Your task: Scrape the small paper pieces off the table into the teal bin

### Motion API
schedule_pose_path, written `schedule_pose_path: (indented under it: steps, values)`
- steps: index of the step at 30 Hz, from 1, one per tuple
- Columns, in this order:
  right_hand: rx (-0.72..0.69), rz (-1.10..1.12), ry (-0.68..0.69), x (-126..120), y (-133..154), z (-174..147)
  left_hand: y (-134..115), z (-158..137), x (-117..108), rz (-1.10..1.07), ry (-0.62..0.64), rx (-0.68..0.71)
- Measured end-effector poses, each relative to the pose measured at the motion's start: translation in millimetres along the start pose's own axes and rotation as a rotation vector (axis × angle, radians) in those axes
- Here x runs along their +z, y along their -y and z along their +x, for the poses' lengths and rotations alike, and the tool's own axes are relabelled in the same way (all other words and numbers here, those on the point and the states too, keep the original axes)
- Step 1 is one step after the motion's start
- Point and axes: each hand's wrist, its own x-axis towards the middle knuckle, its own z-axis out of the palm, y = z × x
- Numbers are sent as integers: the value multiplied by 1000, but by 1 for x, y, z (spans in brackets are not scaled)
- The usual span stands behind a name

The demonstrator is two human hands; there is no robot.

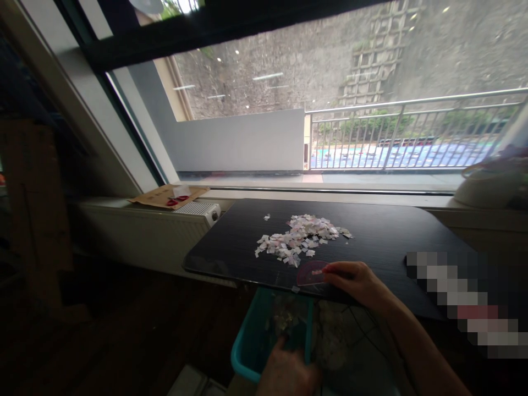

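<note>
On the black table, my right hand pinches the right end of a pink, see-through, half-round plastic piece, which lies low against the tabletop near its front edge. Just beyond it spreads a pile of small cut paper pieces, mostly white. Below the edge, my left hand reaches over a teal plastic bin, blurred by motion, with one finger pointing into it. Small scraps show dimly inside the bin. Whether the left fingers hold anything is not visible.
The black table stands against a window sill. Left of it, a white radiator carries brown paper and red-handled scissors. One scrap sits at the table's front edge. A pixelated object lies at right.
</note>
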Motion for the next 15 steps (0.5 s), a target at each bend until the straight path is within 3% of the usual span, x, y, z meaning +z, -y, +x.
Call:
schedule_pose_path:
  steps: [5,10,15]
  values:
    - [9,-20,102,-2,-4,-1,2,-1,4,16,12,-5]
    - [0,9,-147,5,-2,9,5,-1,17,29,-34,17]
    - [3,-15,-219,21,0,23,10,-3,26,36,-88,30]
